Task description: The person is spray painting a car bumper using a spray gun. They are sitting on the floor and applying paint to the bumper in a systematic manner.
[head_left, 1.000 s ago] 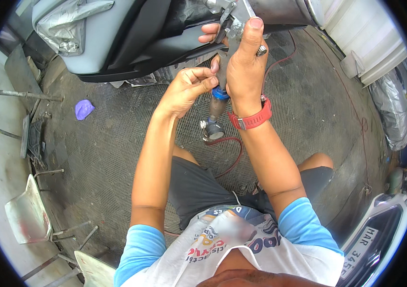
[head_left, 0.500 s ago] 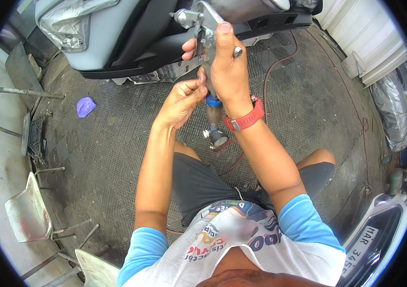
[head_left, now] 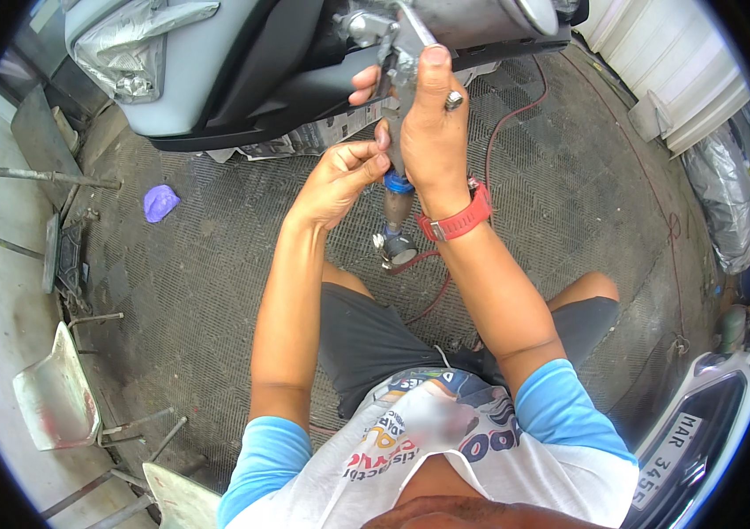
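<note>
Spray gun [head_left: 397, 53] sits in front of my chest, up against the grey scooter panel [head_left: 216, 79], its handle running roughly upright with the head at the top and the blue-ringed hose fitting [head_left: 399, 183] hanging below. My right hand [head_left: 428, 123] is wrapped tight around the handle. My left hand [head_left: 339, 176] pinches closed beside the handle, just above that fitting.

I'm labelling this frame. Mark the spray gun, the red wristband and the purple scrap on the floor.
spray gun [head_left: 399, 48], head view, on its metal body above the right hand.
red wristband [head_left: 458, 220], head view, on the strap across the right wrist.
purple scrap [head_left: 160, 203], head view, on its middle.
</note>
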Action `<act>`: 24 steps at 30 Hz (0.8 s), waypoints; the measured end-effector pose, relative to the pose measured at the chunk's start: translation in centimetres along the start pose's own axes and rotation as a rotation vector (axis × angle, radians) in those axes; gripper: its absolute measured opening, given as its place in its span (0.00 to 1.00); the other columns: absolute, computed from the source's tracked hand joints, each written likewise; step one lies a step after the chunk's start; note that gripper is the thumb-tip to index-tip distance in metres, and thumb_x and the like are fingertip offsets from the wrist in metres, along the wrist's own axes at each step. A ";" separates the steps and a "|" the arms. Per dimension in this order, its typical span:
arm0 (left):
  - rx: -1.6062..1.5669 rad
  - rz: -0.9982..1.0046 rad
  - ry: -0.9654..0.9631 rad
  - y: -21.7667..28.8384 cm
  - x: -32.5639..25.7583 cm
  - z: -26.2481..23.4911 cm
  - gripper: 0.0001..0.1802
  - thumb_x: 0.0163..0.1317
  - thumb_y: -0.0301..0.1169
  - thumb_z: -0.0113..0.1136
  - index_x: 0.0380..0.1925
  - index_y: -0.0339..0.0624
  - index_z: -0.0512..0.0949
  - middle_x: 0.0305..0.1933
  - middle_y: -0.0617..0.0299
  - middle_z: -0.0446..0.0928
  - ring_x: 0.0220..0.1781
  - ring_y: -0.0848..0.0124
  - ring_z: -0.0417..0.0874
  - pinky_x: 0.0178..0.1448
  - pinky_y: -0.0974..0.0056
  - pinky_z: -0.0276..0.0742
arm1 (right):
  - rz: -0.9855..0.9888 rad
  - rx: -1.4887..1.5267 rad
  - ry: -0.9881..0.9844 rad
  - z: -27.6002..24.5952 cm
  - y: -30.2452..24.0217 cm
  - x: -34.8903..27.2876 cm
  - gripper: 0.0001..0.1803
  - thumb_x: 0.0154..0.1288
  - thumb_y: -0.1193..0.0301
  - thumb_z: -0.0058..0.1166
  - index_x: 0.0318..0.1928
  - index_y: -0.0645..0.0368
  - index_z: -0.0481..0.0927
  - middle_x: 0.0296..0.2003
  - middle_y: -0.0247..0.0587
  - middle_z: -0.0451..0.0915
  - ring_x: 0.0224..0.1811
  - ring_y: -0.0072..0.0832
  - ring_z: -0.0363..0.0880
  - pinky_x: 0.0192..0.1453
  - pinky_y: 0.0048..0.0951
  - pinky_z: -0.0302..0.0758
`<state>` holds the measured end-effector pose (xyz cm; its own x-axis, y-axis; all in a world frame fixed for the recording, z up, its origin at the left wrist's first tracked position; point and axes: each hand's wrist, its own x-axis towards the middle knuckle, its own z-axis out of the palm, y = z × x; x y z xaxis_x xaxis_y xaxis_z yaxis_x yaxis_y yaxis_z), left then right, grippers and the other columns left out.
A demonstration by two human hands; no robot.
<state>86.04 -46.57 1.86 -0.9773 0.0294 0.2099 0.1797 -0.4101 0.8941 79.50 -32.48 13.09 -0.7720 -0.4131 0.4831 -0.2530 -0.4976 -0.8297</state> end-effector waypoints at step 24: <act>0.029 0.024 0.079 1.2 2.3 3.6 0.12 0.79 0.37 0.70 0.45 0.38 0.89 0.41 0.73 0.85 0.46 0.82 0.81 0.57 0.68 0.78 | -0.080 -0.111 0.162 -0.8 -1.7 1.3 0.42 0.88 0.35 0.30 0.55 0.62 0.83 0.40 0.46 0.90 0.40 0.31 0.92 0.25 0.25 0.79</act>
<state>84.40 -43.66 4.83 -0.9783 -0.0526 0.2002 0.2049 -0.3831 0.9007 78.47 -31.54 14.93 -0.8280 -0.2433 0.5052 -0.3734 -0.4328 -0.8205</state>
